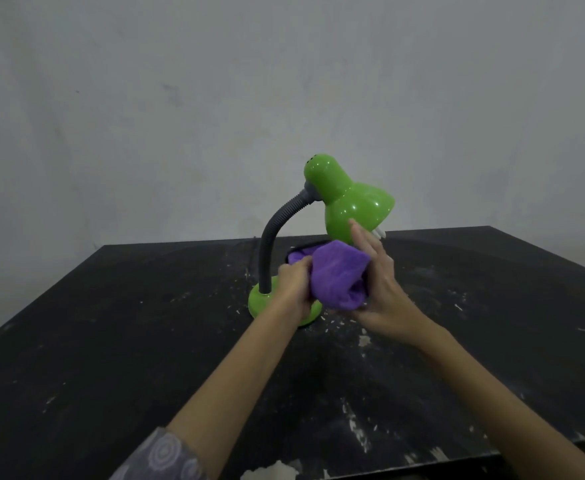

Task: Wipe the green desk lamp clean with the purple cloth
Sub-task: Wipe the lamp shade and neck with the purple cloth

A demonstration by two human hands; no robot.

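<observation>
Against a bare grey wall [145, 98], both hands bunch the purple cloth [339, 277] just below the green lamp's shade [353, 206], the left hand [296, 282] gripping, the right hand [381, 289] cupping it with fingers raised.

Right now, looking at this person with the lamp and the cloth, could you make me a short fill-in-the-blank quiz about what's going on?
1. The cloth held in both hands is ____ in colour.
2. The lamp's bendy neck is ____, not green.
3. The left hand grips the cloth just above the lamp's round ____.
4. The lamp stands on a scuffed ____ table.

Missing words: purple; grey; base; black
</observation>
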